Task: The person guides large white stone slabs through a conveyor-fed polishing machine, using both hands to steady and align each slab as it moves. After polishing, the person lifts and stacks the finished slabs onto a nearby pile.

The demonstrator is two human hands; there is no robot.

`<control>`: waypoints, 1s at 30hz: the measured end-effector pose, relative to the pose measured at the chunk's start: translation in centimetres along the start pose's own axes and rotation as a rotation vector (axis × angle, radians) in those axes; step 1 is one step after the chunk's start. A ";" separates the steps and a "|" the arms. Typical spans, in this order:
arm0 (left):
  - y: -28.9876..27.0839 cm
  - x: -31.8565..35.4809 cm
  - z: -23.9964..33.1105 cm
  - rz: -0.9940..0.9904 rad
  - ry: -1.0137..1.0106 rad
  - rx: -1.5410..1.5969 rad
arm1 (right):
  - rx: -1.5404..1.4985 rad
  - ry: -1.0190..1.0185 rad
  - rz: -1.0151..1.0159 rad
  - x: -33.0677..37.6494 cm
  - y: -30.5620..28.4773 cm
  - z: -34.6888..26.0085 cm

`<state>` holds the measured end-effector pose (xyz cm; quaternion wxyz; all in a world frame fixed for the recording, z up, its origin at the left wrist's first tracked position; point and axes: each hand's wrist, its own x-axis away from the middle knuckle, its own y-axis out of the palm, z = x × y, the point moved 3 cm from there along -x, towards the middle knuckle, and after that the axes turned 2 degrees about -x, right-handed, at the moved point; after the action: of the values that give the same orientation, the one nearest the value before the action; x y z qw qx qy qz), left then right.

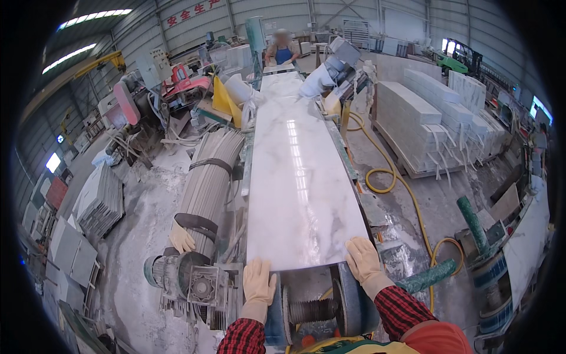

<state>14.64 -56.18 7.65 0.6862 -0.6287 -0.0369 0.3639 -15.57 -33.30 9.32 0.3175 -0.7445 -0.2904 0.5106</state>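
So nearest first: the left hand (258, 286) is at the slab's near left corner, gloved fingers stretched out and close together with the thumb off to the side, and the right hand (364, 264) is laid over the near right corner, fingers straight and slightly apart. Neither looks clamped on anything, though I can't tell how hard they're pressing. Just below, between the hands, there's a ribbed roller (315, 311). The polished white slab (295, 194) lies flat on the machine bed, starting right at those hands. I'd bet it's seriously heavy, totally stiff, slick on that shiny face, and brittle if knocked or left badly supported. Best hold imo is both near corners, palms against the edges, because the top won't give much grip. Its long axis runs near to far, short end facing the wearer, far end pointing between the tilted motor heads (318, 81) toward a co-worker (284, 54). Can't tell if it's one piece all the way.
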 end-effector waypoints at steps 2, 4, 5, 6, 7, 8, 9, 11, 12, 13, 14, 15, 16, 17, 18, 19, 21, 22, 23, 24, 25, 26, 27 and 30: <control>0.1 0.2 -0.1 0.014 0.003 -0.016 | -0.002 -0.001 -0.004 0.2 0.1 0.1; 0.1 0.4 -0.2 -0.018 -0.008 -0.007 | -0.005 -0.003 -0.006 0.3 0.0 0.0; 0.2 0.5 -0.2 -0.034 -0.014 -0.003 | -0.007 -0.004 -0.006 0.3 -0.1 -0.1; 0.2 0.5 -0.2 -0.019 -0.011 -0.005 | -0.009 -0.006 -0.007 0.4 -0.1 -0.1; 0.2 0.6 -0.2 -0.004 -0.008 -0.008 | -0.009 -0.004 -0.008 0.4 -0.2 -0.2; 0.1 0.6 -0.1 0.010 -0.003 -0.010 | -0.010 -0.001 -0.008 0.5 -0.2 -0.3; 0.1 0.7 0.0 -0.003 -0.004 -0.008 | -0.010 0.003 -0.009 0.6 -0.3 -0.3; -0.2 0.8 0.1 -0.028 -0.004 -0.003 | -0.008 0.006 -0.014 0.8 -0.2 -0.4; -0.3 0.8 0.1 -0.027 -0.002 -0.002 | -0.006 0.008 -0.017 0.9 -0.2 -0.4; -0.3 0.8 0.2 -0.026 0.001 0.000 | -0.008 0.007 -0.013 1.0 -0.3 -0.4; -0.4 0.9 0.2 -0.024 0.004 0.001 | -0.010 0.006 -0.008 0.9 -0.5 -0.6; -0.6 0.9 0.3 -0.020 0.006 0.003 | -0.012 0.005 -0.003 0.8 -0.6 -0.8; -0.7 0.9 0.4 -0.017 0.008 0.004 | -0.011 0.009 -0.011 0.9 -0.6 -0.8; -0.8 0.9 0.5 -0.012 0.010 0.006 | -0.010 0.013 -0.018 0.9 -0.6 -0.8; -0.8 1.0 0.5 -0.006 0.012 0.002 | -0.009 0.016 -0.025 0.9 -0.7 -0.8; -0.8 1.0 0.6 0.000 0.014 -0.003 | -0.007 0.015 -0.020 0.9 -0.8 -0.8; -0.8 1.2 0.5 0.007 0.016 -0.007 | -0.005 0.011 -0.012 0.8 -1.0 -1.2; -0.7 1.3 0.5 0.008 0.017 -0.006 | -0.008 0.011 -0.013 0.8 -1.1 -1.3; -0.7 1.3 0.5 0.009 0.018 -0.005 | -0.011 0.012 -0.014 0.8 -1.2 -1.3; -0.7 1.4 0.5 0.007 0.018 -0.003 | -0.014 0.013 -0.015 0.9 -1.3 -1.4; -0.8 1.4 0.5 0.005 0.019 -0.002 | -0.013 0.016 -0.018 0.9 -1.3 -1.4; -0.9 1.4 0.6 0.003 0.020 0.000 | -0.012 0.019 -0.022 1.0 -1.2 -1.4; -0.9 1.4 0.6 0.000 0.021 0.003 | -0.011 0.023 -0.025 1.1 -1.2 -1.4; -1.1 1.6 0.7 -0.009 0.021 0.004 | -0.018 0.040 -0.034 1.6 -0.9 -1.2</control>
<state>15.95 -54.65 8.11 0.6895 -0.6308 -0.0317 0.3544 -14.08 -31.76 9.41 0.3252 -0.7524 -0.3012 0.4873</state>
